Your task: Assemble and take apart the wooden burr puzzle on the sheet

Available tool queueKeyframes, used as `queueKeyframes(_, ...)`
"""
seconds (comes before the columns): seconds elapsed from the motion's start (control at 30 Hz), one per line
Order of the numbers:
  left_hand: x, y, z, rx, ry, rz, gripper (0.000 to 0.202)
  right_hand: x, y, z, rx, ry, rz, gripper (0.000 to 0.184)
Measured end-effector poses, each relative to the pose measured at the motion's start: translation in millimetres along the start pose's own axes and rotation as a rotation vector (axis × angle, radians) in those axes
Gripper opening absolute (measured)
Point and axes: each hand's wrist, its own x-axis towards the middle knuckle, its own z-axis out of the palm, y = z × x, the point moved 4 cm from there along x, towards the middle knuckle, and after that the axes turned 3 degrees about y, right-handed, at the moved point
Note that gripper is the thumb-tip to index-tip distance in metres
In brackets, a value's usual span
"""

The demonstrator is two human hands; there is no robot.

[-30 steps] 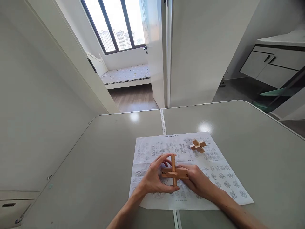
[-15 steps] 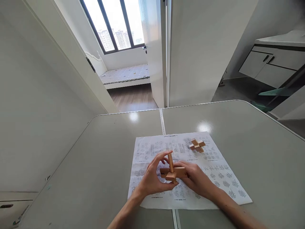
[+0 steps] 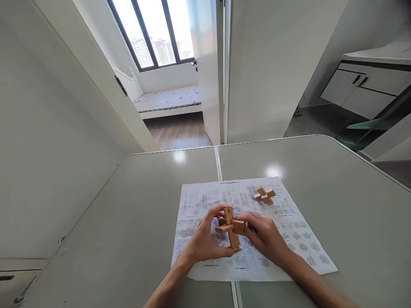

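Between my hands is a wooden burr puzzle [image 3: 231, 227] of crossed, rounded bars, one marked with a "2". My left hand [image 3: 205, 239] is closed on it, fingertips at the top end of the upright bar and thumb at its bottom end. My right hand [image 3: 265, 233] pinches the end of the bar that points right; some of its fingers are hidden behind the wood. Both hands are above a printed sheet [image 3: 212, 271] with rows of small puzzle drawings. A second wooden puzzle [image 3: 265, 195], cross-shaped, rests near the sheet's far right corner.
The grey-green table [image 3: 138, 218] has a pale seam running down its middle and a rounded far edge. Past it are an open door [image 3: 208, 77], a bed [image 3: 173, 98] by a window, and a white cabinet [image 3: 359, 90] at the right.
The puzzle has turned in my hands, so the upright bar now shows its broad face with the "2". My right hand has shifted its fingers on the right-hand bar.
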Motion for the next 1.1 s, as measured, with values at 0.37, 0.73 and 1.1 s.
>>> queueKeyframes(0.37, 1.5, 0.6, -1.3, -0.088, -0.024, -0.012, 0.101, 1.8, -0.8, -5.5, 0.162, 0.038, 0.043, 0.014)
queueKeyframes(0.73, 2.4, -1.3, 0.6, -0.157, -0.049, -0.095, 0.11, 3.2, -6.6, -9.4, 0.144, 0.057, -0.021, 0.015)
queueKeyframes(1.1, 0.9, -2.6, -0.9, -0.059, -0.023, -0.077, 0.11, 0.2, -8.7, -10.3, 0.079, 0.079, -0.139, 0.017)
